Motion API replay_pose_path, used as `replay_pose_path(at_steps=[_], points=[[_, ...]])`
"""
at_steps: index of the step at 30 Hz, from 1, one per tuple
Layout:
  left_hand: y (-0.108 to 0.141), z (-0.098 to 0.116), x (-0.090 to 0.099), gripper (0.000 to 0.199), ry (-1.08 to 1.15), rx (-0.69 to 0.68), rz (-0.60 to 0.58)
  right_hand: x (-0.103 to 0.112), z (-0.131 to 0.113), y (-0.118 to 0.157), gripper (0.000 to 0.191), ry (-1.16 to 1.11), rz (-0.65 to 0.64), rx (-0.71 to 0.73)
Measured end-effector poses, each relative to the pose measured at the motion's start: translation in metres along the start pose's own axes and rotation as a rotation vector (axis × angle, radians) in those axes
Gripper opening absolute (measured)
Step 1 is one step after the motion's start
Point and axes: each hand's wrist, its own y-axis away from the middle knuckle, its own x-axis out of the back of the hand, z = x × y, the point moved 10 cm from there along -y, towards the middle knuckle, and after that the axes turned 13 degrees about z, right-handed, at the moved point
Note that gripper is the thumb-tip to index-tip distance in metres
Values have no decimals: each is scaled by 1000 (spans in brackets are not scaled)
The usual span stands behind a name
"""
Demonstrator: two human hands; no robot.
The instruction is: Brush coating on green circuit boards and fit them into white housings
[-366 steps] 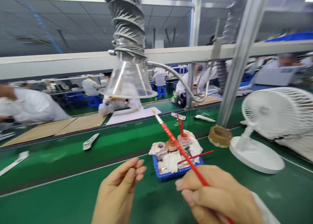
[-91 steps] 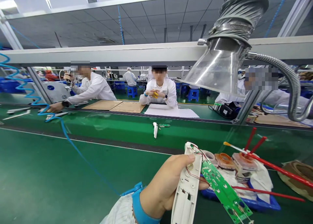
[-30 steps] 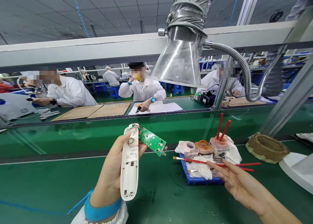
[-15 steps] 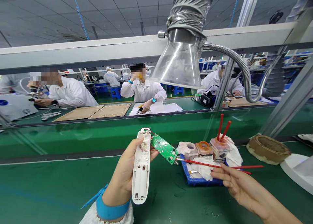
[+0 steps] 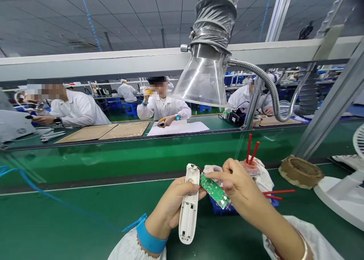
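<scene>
My left hand (image 5: 170,205) grips a long white plastic housing (image 5: 188,214), upright, its open inner side facing me. Thin wires run from its top to a green circuit board (image 5: 214,191), which slants down to the right beside it. My right hand (image 5: 237,180) is over the board, index finger stretched out at the board's upper end and thumb apart; nothing shows in its grasp. Whether that fingertip touches the board I cannot tell. Behind this hand, a blue tray (image 5: 224,210) is partly hidden. Red brush handles (image 5: 280,192) stick out on its right.
Red sticks (image 5: 251,152) stand in a bottle behind my right hand. A brown tape roll (image 5: 300,172) and a white fan (image 5: 338,199) are at the right. A clear extraction hood (image 5: 203,78) hangs above. Across the green barrier (image 5: 113,157), co-workers (image 5: 163,108) in white sit working.
My right hand has left the red brush at the tray and moved left to the circuit board. My left hand has carried the housing and board a little right and down.
</scene>
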Motion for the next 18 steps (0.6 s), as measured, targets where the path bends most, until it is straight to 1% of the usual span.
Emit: replay_pose_path(at_steps=[3,5,8,10,13,15,18], points=[[-3,-3,7,11,32,22,46,-10,0,0,75,65,4,8],[-6,-4,7,11,74,43,41,-13,-1,-3,77,83,10,38],[-10,-10,7,15,161,128,26,-20,0,-11,80,123,-14,59],[-13,-14,9,16,204,173,33,-26,4,-17,80,158,-60,46],[-15,-17,9,15,243,203,21,-32,10,-24,77,177,-108,10],[-16,-18,9,15,265,218,21,-33,12,-27,75,159,-119,-14],[-16,-19,11,13,267,234,55,-32,17,-31,74,86,-132,-69]])
